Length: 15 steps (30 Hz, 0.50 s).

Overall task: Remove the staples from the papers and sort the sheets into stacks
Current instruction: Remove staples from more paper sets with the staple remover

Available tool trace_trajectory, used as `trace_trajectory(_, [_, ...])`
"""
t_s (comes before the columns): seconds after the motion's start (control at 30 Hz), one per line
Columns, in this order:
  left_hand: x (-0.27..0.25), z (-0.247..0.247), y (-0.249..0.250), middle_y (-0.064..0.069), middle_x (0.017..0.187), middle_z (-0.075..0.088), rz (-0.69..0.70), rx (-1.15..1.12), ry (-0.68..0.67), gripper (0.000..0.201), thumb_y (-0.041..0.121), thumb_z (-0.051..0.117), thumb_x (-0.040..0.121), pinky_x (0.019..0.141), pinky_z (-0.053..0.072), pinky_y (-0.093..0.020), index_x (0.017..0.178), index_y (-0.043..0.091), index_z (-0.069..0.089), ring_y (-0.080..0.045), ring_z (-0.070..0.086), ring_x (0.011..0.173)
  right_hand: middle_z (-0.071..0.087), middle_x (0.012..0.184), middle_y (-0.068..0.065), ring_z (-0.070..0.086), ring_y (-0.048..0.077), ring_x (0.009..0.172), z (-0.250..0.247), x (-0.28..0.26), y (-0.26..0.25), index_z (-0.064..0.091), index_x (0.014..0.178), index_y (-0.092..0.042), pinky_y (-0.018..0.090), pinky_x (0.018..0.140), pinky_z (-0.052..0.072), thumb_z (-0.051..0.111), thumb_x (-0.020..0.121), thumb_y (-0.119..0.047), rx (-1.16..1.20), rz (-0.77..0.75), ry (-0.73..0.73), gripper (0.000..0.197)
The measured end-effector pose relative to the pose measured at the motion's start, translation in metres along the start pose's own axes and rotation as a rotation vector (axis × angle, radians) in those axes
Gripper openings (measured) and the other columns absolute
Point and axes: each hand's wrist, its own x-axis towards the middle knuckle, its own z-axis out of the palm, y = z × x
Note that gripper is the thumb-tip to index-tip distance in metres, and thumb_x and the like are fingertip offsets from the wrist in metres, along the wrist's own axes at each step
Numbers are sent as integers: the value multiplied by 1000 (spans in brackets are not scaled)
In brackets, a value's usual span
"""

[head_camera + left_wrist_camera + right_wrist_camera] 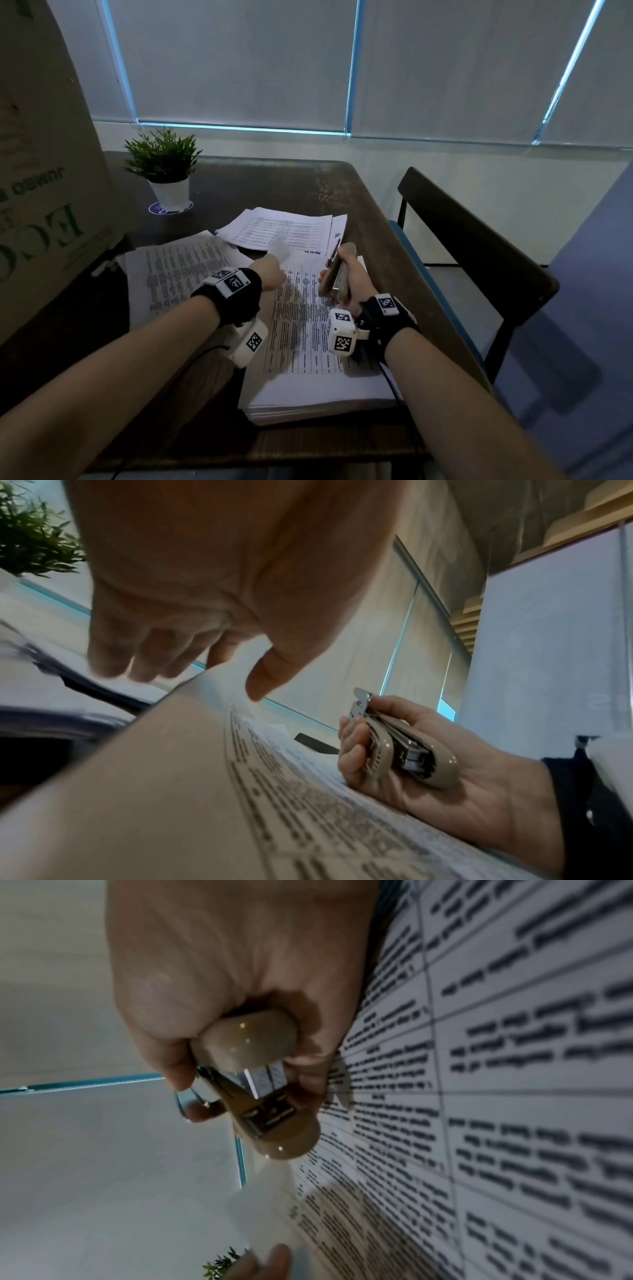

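A thick stack of printed papers [308, 377] lies in front of me on the dark table [274, 181]. My left hand [274, 270] reaches over its far end, and thumb [263, 680] and forefinger pinch the raised, blurred corner of the top sheet [279, 248]. Just to the right, my right hand [342, 274] grips a beige stapler [337, 274], its metal end pointing away from me, above the stack. The stapler [404, 750] lies across the right palm; the stapler [253, 1074] is seen end-on. A second pile of sheets [171, 270] lies to the left and a third pile [284, 229] farther back.
A large cardboard box [44, 171] stands on the table's left side. A potted plant [164, 171] sits at the back left. A dark chair [472, 246] stands off the table's right edge. A small dark flat object [315, 744] lies on the papers beyond the stapler.
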Motion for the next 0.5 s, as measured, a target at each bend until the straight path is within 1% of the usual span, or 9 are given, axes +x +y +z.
trace_trajectory(0.1, [0, -1, -2, -21, 130, 46, 103, -13, 194, 32, 12, 45, 94, 95, 38, -36, 123, -3, 47, -34, 45, 119, 61, 73, 11, 59, 20, 64, 0, -4, -2, 58, 90, -7, 32, 61, 52, 51, 99, -43, 6, -7, -19, 37])
trace_trajectory(0.13, [1, -2, -1, -20, 131, 44, 150, -30, 288, 29, 11, 44, 95, 98, 35, -36, 121, -1, 50, -33, 42, 120, 60, 74, 11, 58, 20, 65, 0, -5, -2, 57, 89, -7, 32, 61, 51, 51, 99, -42, 11, -10, -21, 37])
trace_trajectory(0.17, [-1, -3, 1, -18, 130, 45, 173, -87, 340, 27, 11, 42, 96, 97, 35, -35, 119, 2, 51, -32, 43, 118, 60, 75, 11, 58, 20, 65, 0, -6, -2, 57, 90, -7, 32, 60, 52, 51, 99, -42, 21, -10, -23, 37])
trace_trajectory(0.2, [-3, -5, 4, -17, 127, 49, 188, -166, 340, 25, 12, 41, 97, 92, 37, -34, 118, 3, 52, -30, 47, 113, 60, 76, 11, 59, 20, 66, -1, -6, -2, 57, 92, -7, 31, 59, 53, 52, 99, -41, 29, -6, -18, 35])
trace_trajectory(0.27, [-3, -5, 6, -17, 121, 55, 190, -272, 239, 24, 17, 38, 100, 83, 39, -31, 116, 4, 51, -27, 51, 103, 61, 77, 10, 60, 20, 66, 0, -5, 0, 57, 96, -8, 33, 61, 54, 57, 97, -38, 45, 2, -17, 30])
trace_trajectory(0.33, [-5, -4, 8, -18, 120, 56, 190, -256, 162, 25, 18, 39, 100, 83, 38, -31, 115, 1, 50, -27, 51, 103, 61, 76, 10, 60, 20, 66, 3, -1, 0, 58, 95, -8, 37, 69, 54, 60, 95, -33, 39, 6, 8, 25])
trace_trajectory(0.4, [-7, -6, 11, -18, 121, 55, 187, -273, 195, 25, 14, 39, 99, 85, 37, -31, 114, -1, 52, -30, 50, 109, 64, 77, 10, 62, 20, 65, 7, 1, -6, 60, 98, -7, 38, 77, 56, 67, 91, -31, 50, 0, 96, 26])
trace_trajectory(0.43, [-9, -9, 13, -18, 120, 56, 196, -299, 230, 24, 13, 40, 99, 85, 36, -30, 113, -1, 54, -30, 51, 110, 66, 79, 9, 63, 18, 65, 10, 1, -12, 61, 102, -7, 35, 72, 58, 69, 89, -32, 37, -42, 146, 30])
trace_trajectory(0.5, [-14, -16, 18, -16, 114, 59, 228, -354, 272, 23, 12, 41, 99, 83, 37, -29, 109, 0, 57, -30, 54, 107, 67, 87, 5, 62, 15, 66, 19, -2, -31, 60, 115, -10, 28, 57, 52, 69, 89, -37, -32, -211, 231, 39])
